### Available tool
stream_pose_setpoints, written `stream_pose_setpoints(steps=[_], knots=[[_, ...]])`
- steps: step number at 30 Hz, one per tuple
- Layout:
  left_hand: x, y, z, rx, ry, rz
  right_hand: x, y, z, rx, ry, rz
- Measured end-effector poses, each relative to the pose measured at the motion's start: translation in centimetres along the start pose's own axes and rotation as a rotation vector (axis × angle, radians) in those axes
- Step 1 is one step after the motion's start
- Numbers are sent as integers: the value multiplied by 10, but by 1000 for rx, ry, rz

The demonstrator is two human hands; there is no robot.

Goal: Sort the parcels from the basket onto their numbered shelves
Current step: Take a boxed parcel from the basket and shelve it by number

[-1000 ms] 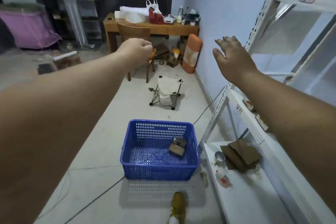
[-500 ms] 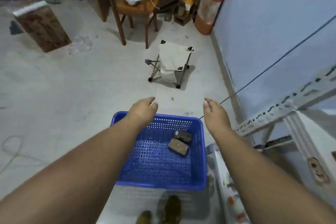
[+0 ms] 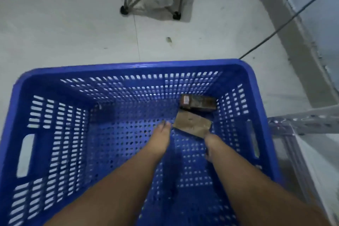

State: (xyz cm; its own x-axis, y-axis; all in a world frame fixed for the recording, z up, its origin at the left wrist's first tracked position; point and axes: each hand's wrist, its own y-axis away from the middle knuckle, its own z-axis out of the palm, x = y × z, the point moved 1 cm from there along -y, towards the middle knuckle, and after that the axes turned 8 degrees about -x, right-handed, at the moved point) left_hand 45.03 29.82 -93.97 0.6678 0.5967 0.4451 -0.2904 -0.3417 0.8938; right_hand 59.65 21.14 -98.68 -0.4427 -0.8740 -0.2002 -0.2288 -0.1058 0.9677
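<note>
Both bare forearms reach down into the blue perforated plastic basket (image 3: 135, 68) filling the lower frame. The left hand (image 3: 159, 140), fingers straight and together, touches the left corner of the flat brown cardboard parcel (image 3: 191, 124) right of centre. The right hand (image 3: 211, 146) meets its lower right corner, grip unclear; a darker taped parcel (image 3: 198, 103) lies just above.

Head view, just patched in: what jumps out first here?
The big blue basket fills most of the frame, sitting on the pale floor. Both hands reach down into it: the left hand has its fingertips beside the left end of a flat brown parcel, while the right hand is at the parcel's near right corner. A second, darker parcel lies just beyond, in the basket's far right corner.
</note>
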Motion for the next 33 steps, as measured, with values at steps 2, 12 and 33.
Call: stream_pose_setpoints(steps=[2,12,33], knots=[[-12,-52,7,-17,-29,-6,-3,-52,1,44,-96,-4],[-38,-113,29,45,234,-176,-14,-76,-4,256,15,91],[203,363,-172,41,842,537,-201,451,47,-360,-477,-581]])
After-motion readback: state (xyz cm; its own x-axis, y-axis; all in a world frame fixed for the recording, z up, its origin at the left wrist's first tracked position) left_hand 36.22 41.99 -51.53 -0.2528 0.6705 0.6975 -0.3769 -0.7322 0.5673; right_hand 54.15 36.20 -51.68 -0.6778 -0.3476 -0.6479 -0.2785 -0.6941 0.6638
